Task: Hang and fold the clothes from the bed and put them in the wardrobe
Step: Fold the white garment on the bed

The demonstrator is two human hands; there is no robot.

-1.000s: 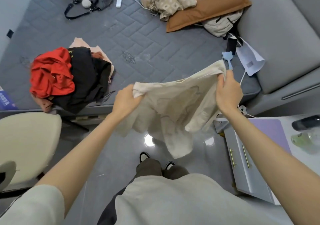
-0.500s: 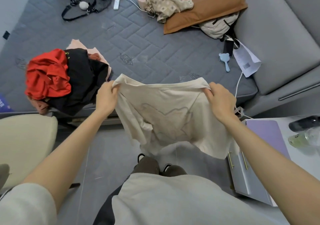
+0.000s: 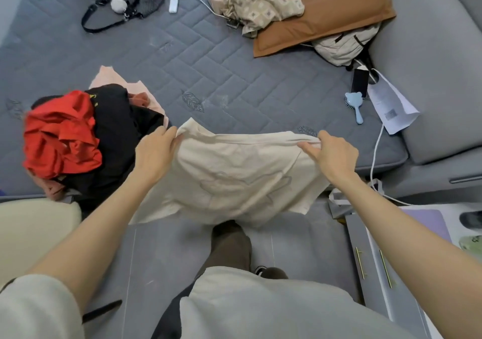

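Head view: your left hand [image 3: 154, 153] and right hand [image 3: 336, 156] each pinch a top corner of the shirt [image 3: 234, 177], its long edge stretched crosswise between them, over the near edge of the bed [image 3: 234, 77]; neither hand is nearer.

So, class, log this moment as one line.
state: cream shirt held spread | left hand: pinches top edge | right hand: pinches top edge | where: above bed edge
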